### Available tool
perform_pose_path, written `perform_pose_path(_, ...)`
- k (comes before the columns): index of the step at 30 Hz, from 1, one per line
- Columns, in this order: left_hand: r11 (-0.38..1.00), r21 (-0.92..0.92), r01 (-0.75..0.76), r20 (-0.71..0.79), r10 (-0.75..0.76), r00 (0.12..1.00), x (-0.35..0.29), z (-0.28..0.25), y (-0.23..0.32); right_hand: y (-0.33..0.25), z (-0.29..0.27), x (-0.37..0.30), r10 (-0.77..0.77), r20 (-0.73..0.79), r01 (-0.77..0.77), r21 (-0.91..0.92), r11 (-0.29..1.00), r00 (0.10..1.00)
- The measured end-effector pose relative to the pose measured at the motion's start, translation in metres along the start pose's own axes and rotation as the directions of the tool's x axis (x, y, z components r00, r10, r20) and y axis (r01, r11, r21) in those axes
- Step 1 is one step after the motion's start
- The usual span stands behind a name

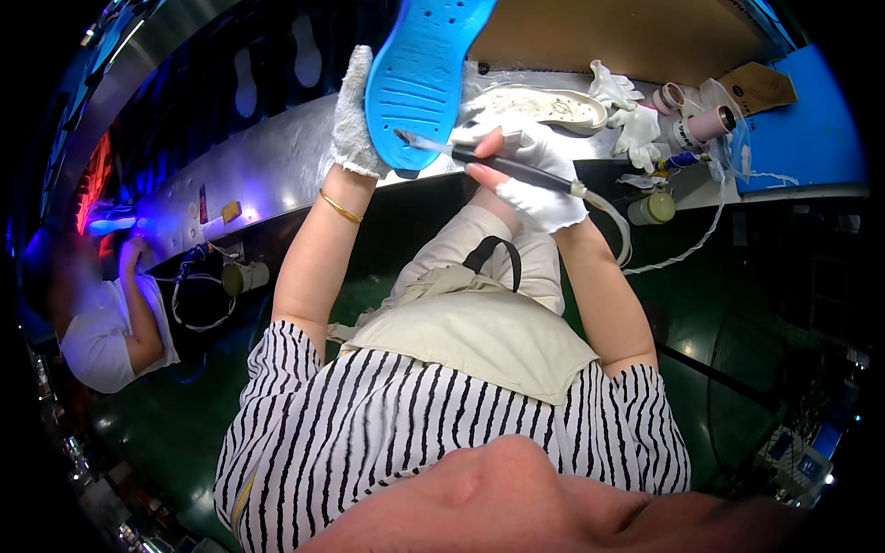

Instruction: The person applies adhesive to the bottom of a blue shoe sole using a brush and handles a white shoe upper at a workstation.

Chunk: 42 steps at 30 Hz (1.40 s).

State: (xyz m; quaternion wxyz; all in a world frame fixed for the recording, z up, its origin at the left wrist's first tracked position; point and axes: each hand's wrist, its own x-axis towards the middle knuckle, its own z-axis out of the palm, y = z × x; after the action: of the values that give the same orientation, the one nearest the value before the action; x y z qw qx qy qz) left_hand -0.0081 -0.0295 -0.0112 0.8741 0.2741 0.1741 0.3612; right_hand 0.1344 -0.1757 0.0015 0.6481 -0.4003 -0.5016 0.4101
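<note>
My left hand [353,124], in a white glove, grips the left edge of a blue shoe sole [417,88], which is tilted up. Ridges and small holes mark the sole's face, and its top end runs out of the picture. In my gloved right hand [539,194], two fingertips bare, is a black-handled brush [527,173]. Its bristles touch the lower part of the sole. A pale hose [619,226] runs from the back end of the brush handle. Behind my right hand, a white shoe sole [553,106] lies on the bench.
White gloves [636,129] lie on the metal bench [277,152] near pink cups [710,124] and a cardboard piece [758,88]. A pale green canister [651,209] hangs at the bench edge. To the left, another person [115,323] works by a dark conveyor carrying soles [306,51].
</note>
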Motion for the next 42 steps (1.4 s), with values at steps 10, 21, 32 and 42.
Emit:
perform_pose_path(10, 0.943, 0.245, 0.227, -0.02, -0.229, 0.973, 0.013, -0.001, 0.009, 0.012, -0.006, 0.021, 0.018, 0.319, 0.095, -0.335, 0.937, 0.948)
perform_pose_path(21, 0.762, 0.555, 0.333, -0.104, -0.334, 0.937, 0.003, 0.021, 0.014, -0.008, -0.021, 0.036, 0.253, 0.303, -0.077, -0.492, 0.867, 0.919)
perform_pose_path(32, 0.963, -0.114, 0.243, 0.309, -0.198, 0.93, 0.002, 0.0, -0.009, 0.012, -0.006, 0.012, -0.133, 0.066, 0.148, -0.368, 0.918, 0.989)
perform_pose_path(42, 0.981, -0.176, 0.086, 0.082, -0.072, 0.994, -0.01, -0.006, -0.035, 0.007, -0.006, 0.023, -0.246, -0.129, 0.184, -0.366, 0.912, 0.961)
